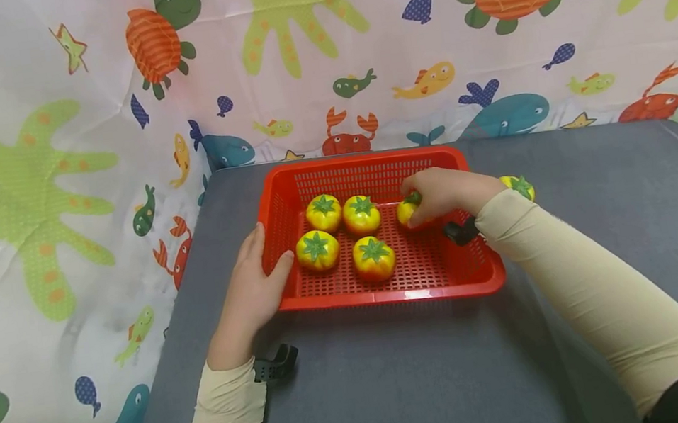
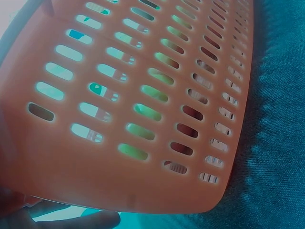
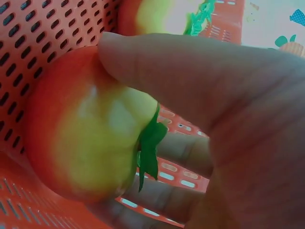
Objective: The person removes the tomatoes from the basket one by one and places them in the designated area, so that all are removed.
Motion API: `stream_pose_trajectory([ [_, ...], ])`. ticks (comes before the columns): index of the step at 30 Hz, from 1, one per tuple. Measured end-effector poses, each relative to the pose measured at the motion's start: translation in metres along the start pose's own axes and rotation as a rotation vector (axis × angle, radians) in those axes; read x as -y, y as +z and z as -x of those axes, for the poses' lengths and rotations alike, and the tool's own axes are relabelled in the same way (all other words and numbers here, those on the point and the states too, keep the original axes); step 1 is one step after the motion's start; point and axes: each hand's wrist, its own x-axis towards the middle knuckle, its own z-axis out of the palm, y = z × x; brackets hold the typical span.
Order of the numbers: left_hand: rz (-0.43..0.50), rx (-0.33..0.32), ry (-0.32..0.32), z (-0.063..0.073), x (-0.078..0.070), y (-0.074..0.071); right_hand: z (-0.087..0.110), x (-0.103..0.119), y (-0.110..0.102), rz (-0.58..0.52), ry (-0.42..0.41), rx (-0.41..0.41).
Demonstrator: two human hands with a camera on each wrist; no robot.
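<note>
A red plastic basket (image 1: 389, 296) with slotted walls holds several yellow-and-red toy tomatoes with green leafy tops, among them one tomato (image 1: 374, 259) near the front wall. At the basket's left end, my left hand (image 1: 248, 295) grips the rim, thumb over the inner side and fingers along the outside. My right hand (image 1: 446, 192) reaches into the right part of the basket. Its thumb and fingers are round another tomato (image 3: 90, 138), low over the slotted floor; in the head view the hand partly covers this tomato.
One more tomato (image 1: 519, 187) lies outside the basket on the right, partly behind the right sleeve. The grey cloth-covered table (image 1: 393, 376) extends around the basket. A curtain (image 1: 305, 51) printed with sea animals hangs along the back and left.
</note>
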Motion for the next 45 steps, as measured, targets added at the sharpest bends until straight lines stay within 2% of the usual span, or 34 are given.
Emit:
stream_pose_trajectory([
  [15, -0.004, 0.000, 0.001, 0.001, -0.003, -0.001, 0.000, 0.001, 0.002, 0.021, 0.001, -0.026],
  [25, -0.007, 0.001, 0.002, -0.001, -0.003, 0.001, 0.007, -0.003, 0.003, 0.013, -0.020, -0.077],
  [34, 0.008, -0.004, 0.004, 0.001, -0.002, 0.000, 0.023, 0.010, -0.008, 0.004, -0.042, -0.129],
  [45, 0.009, -0.017, -0.001, 0.001, -0.002, 0.002, 0.050, 0.031, -0.016, 0.049, -0.092, -0.176],
])
